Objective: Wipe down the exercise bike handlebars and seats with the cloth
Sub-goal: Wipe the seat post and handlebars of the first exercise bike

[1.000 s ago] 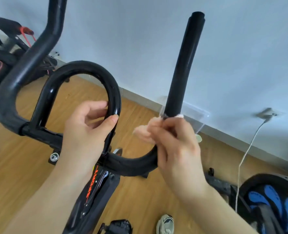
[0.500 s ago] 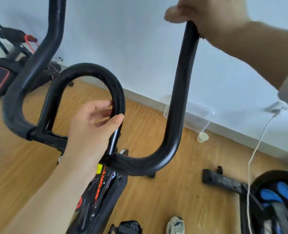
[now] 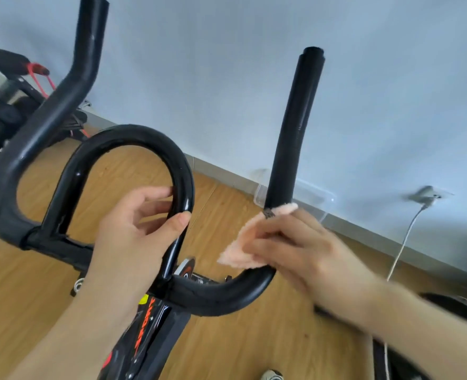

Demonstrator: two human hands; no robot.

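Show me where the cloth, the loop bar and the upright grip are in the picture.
cloth (image 3: 240,255): head view, on its free peach corner.
loop bar (image 3: 133,134): head view, on the top of its curve.
upright grip (image 3: 295,127): head view, on the middle of its black sleeve.

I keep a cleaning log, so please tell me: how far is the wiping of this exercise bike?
Done: nothing shows for certain. In hand: the right hand grips the peach cloth around the right handlebar arm near its lower bend, while the left hand grips the centre loop. Left: the left handlebar arm, probably the loop, and the seat, which is out of view.
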